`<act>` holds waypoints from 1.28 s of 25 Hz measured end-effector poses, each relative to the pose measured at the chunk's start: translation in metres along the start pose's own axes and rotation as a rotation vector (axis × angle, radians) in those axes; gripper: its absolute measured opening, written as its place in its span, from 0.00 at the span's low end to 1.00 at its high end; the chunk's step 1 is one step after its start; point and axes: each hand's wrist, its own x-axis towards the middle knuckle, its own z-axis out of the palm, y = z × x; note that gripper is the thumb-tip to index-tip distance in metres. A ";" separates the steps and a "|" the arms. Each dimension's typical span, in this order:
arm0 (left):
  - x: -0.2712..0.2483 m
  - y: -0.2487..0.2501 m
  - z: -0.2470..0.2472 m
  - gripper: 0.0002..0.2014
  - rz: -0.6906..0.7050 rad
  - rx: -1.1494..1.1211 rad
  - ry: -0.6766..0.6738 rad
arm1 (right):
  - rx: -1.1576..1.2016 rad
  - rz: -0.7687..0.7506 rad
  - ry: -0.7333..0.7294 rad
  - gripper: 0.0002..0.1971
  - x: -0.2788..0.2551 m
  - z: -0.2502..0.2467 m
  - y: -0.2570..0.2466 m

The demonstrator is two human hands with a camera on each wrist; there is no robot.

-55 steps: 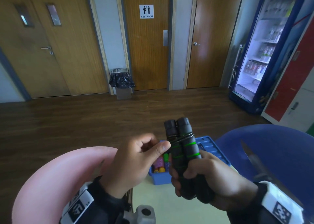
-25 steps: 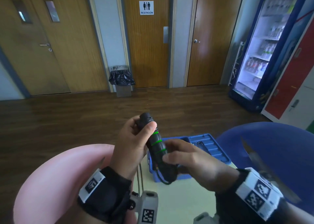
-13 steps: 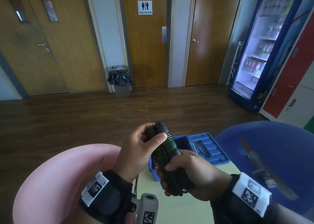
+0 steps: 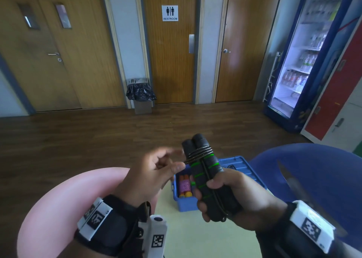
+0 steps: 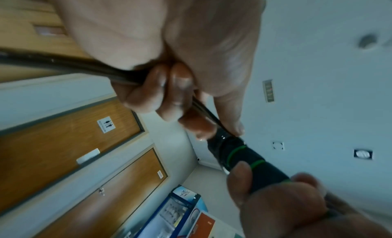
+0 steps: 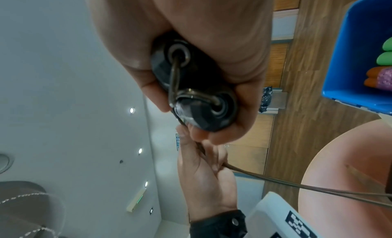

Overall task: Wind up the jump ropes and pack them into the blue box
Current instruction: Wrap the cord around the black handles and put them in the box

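My right hand (image 4: 225, 191) grips a pair of black jump rope handles (image 4: 203, 171) with green rings, held side by side and upright in front of me. Several turns of dark cord (image 4: 198, 152) circle their upper ends. My left hand (image 4: 156, 171) pinches the cord just left of the handles; in the left wrist view the cord (image 5: 63, 64) runs through its curled fingers (image 5: 169, 94). The right wrist view shows the handles' bottom ends (image 6: 197, 94) in my fist and loose cord (image 6: 297, 186) trailing off. The blue box (image 4: 186, 201) stands open on the table behind the handles.
The blue box holds an orange and purple wound rope (image 4: 184, 185); its lid (image 4: 241, 167) lies open to the right. A pink chair (image 4: 64, 205) is at my left, a blue chair (image 4: 321, 175) at my right. The pale table (image 4: 195, 238) lies below my hands.
My left hand has come off the top of the handles and moved out to the left with the cord. More turns of cord now sit round the handle tops. The right hand's grip is unchanged.
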 end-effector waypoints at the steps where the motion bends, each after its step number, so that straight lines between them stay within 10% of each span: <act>1: -0.002 -0.002 -0.002 0.05 0.007 0.040 0.014 | -0.010 -0.011 0.003 0.19 -0.001 -0.001 0.000; 9: -0.006 -0.018 0.007 0.21 -0.069 -0.246 0.031 | -0.044 -0.092 0.005 0.22 -0.002 0.005 0.002; 16: -0.001 -0.010 0.019 0.44 -0.119 -0.510 -0.112 | 0.278 0.016 -0.345 0.17 0.010 0.020 0.004; 22: 0.003 -0.003 0.026 0.38 -0.035 -0.570 -0.107 | 0.337 0.063 -0.414 0.19 0.022 0.014 0.007; 32: 0.013 -0.016 0.031 0.19 0.019 -0.241 0.363 | -0.706 -0.080 0.253 0.20 0.020 0.017 -0.006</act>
